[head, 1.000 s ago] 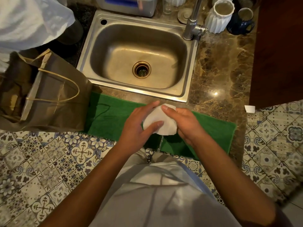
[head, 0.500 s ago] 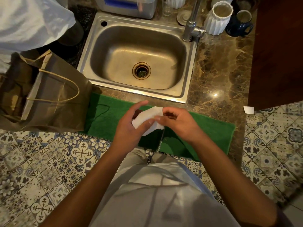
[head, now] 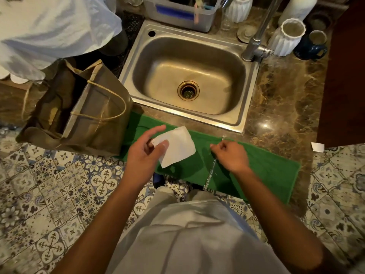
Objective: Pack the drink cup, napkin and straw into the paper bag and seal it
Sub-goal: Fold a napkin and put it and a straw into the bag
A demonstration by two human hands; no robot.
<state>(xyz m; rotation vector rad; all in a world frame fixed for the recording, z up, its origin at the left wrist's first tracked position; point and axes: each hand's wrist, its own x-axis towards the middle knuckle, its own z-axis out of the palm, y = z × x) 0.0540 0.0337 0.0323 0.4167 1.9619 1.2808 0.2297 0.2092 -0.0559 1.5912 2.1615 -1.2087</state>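
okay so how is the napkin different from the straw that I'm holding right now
The napkin is a flat, opaque white square; the straw is a thin, clear, wrapped stick. The left hand pinches the napkin at one corner, so it fans out toward the right; the right hand grips the straw near its top, so it hangs down and back toward you. Both are held above the green mat, and neither is in the paper bag yet.

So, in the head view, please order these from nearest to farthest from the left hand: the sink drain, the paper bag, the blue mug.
From the left hand, which holds the napkin:
1. Paper bag, just to its left on the counter.
2. Sink drain, ahead in the sink basin.
3. Blue mug, far right at the back.
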